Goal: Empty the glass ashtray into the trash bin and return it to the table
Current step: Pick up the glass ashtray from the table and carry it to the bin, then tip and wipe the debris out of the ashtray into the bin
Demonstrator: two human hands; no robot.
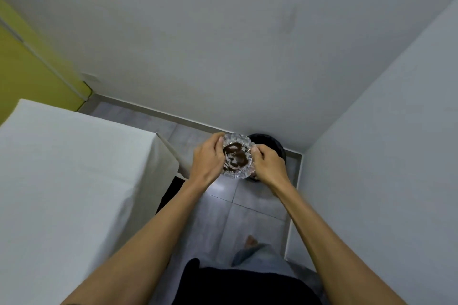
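Note:
The glass ashtray [237, 156] is a round cut-glass dish with dark brown ash lying in its bowl. I hold it level in the air between both hands: my left hand [207, 158] grips its left rim and my right hand [269, 162] grips its right rim. Just beyond and below it stands the black round trash bin [269, 142] in the corner of the floor, partly hidden by the ashtray and my right hand. The table [74, 168], covered with a white cloth, is to my left.
White walls [371, 156] close in ahead and on the right, forming a narrow corner. Grey floor tiles [235, 205] run between table and wall. My foot [250, 241] shows below. A yellow panel [29, 69] stands at far left.

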